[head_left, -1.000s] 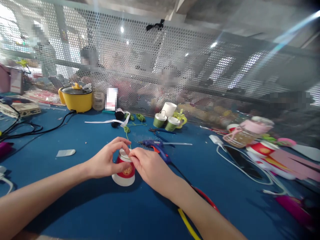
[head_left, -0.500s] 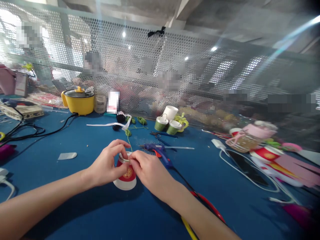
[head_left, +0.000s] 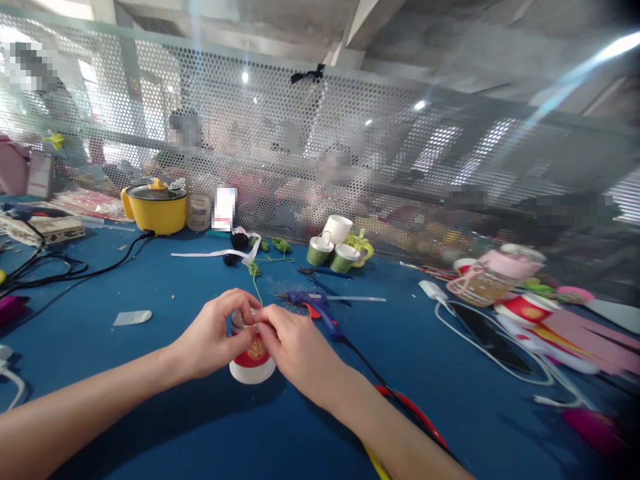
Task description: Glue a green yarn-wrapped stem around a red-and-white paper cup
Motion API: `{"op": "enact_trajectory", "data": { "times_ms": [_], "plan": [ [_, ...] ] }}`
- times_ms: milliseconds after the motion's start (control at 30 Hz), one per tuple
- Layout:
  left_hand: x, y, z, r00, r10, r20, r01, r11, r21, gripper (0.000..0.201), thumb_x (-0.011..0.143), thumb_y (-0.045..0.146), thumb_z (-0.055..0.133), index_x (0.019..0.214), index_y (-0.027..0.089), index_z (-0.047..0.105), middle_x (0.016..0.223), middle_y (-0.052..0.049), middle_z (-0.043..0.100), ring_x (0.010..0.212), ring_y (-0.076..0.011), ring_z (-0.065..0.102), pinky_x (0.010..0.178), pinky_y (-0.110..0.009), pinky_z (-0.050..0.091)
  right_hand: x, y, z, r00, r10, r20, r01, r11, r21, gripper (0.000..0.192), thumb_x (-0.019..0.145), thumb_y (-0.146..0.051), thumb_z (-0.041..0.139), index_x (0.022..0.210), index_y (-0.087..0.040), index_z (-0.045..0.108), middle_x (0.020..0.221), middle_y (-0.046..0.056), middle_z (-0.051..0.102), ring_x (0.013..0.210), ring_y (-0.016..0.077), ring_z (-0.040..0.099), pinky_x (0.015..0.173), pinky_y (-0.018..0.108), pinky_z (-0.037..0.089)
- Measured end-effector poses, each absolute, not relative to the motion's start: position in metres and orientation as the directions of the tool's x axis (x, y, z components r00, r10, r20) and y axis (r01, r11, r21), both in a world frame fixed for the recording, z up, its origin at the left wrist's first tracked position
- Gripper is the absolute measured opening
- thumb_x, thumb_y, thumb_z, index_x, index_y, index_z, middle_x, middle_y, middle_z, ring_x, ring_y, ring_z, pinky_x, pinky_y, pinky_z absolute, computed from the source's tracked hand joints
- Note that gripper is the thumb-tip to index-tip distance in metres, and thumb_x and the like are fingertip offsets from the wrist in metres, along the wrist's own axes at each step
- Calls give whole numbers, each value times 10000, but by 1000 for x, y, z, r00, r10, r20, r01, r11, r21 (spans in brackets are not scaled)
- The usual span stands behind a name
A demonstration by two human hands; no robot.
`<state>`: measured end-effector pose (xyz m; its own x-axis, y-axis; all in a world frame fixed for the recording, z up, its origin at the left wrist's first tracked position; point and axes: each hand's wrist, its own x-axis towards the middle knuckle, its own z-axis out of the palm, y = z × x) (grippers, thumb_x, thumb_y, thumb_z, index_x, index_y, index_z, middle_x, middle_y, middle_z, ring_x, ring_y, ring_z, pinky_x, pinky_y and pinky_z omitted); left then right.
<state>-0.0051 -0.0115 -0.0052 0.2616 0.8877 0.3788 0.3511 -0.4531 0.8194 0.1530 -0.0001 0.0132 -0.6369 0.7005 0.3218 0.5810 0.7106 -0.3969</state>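
Note:
A red and white paper cup (head_left: 254,375) with a gold emblem stands upside down on the blue table, its narrow end up. My left hand (head_left: 217,337) curls round the upper left of the cup, fingers bent over its top and thumb at the front. Close against it, my right hand (head_left: 300,347) pinches at the top edge, fingertips nearly touching the left ones. Green yarn (head_left: 258,290) runs from a small bundle behind down to my fingertips. My fingers hide the cup's top and the yarn's end.
Behind the right hand lies a blue glue gun (head_left: 313,301) with a glue stick; pliers (head_left: 327,272) are farther back. Small green cups (head_left: 320,251) stand near the perforated screen (head_left: 280,153). A yellow pot (head_left: 159,212) sits back left, a phone (head_left: 487,333) with cable right.
The view has shifted slightly. Both hands stay at the top of the cup; the left fingers have closed in a little nearer the right fingertips.

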Motion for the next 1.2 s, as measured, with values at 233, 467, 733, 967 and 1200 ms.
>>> {"op": "enact_trajectory", "data": {
  "times_ms": [233, 467, 733, 967, 1200],
  "plan": [
    [-5, -9, -3, 261, 924, 280, 265, -348, 899, 81, 685, 107, 498, 676, 169, 447, 887, -42, 582, 798, -149, 523, 710, -296, 442, 158, -3, 25, -606, 754, 255, 624, 649, -436, 204, 804, -149, 438, 993, -178, 509, 807, 38, 632, 697, 143, 582, 593, 246, 420],
    [-10, -6, -1, 282, 936, 210, 220, -276, 936, 66, 710, 157, 511, 683, 164, 451, 935, -58, 574, 843, -166, 528, 710, -298, 442, 180, -23, 36, -556, 831, 27, 742, 511, -434, 105, 771, -154, 478, 732, -183, 571, 710, 10, 624, 603, 122, 550, 546, 229, 378],
    [-13, -4, -2, 320, 920, 226, 210, -301, 930, 67, 704, 161, 529, 681, 161, 465, 941, -64, 582, 841, -165, 536, 723, -305, 441, 194, -37, 31, -637, 770, -41, 660, 517, -545, 157, 772, -187, 503, 884, -222, 607, 929, 20, 605, 698, 118, 559, 630, 221, 422],
    [-12, -6, -1, 385, 868, 314, 274, -433, 859, 87, 682, 97, 512, 702, 172, 471, 974, -55, 560, 877, -167, 528, 769, -314, 422, 219, 30, 19, -210, 972, 107, 953, 228, -201, 181, 795, -258, 455, 795, -136, 588, 829, 117, 610, 783, 216, 566, 673, 313, 405],
    [-12, -3, -8, 432, 826, 362, 216, -484, 848, 140, 690, 95, 528, 795, 180, 493, 1028, -63, 492, 952, -175, 498, 837, -340, 405, 233, 67, -10, -99, 995, -24, 966, 90, -241, 78, 676, -191, 552, 624, -132, 548, 756, 142, 610, 750, 248, 574, 621, 301, 384]
  ]
}}
